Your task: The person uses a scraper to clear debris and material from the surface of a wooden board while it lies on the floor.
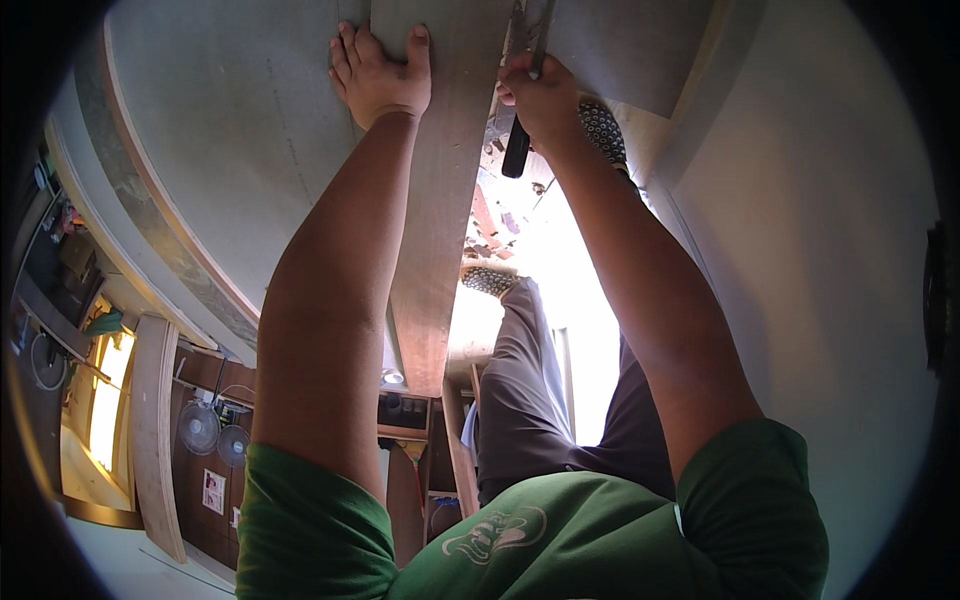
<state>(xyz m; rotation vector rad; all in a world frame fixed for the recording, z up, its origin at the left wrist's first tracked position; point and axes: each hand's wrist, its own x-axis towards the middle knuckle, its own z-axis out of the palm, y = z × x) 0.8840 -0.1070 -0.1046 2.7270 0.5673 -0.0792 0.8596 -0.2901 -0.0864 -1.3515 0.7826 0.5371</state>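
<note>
My left hand (385,78) lies flat, fingers spread, on a long smooth wooden board (437,200). The board runs from the far edge of the view toward me and sits along a large grey panel (220,100). My right hand (541,98) is closed around a tool with a black handle (516,152) and a long, thin, dark metal part (544,35) pointing away from me. It is beside the board's right edge. The exact kind of tool cannot be made out. A narrow, rough strip (516,35) shows between the metal part and the board.
Wood scraps and shavings (490,215) litter the floor between my patterned shoes (604,130). A pale wall (820,260) rises at the right. Fans (199,428) and shelving (405,415) are at the lower left. Strong light washes out the floor between my legs.
</note>
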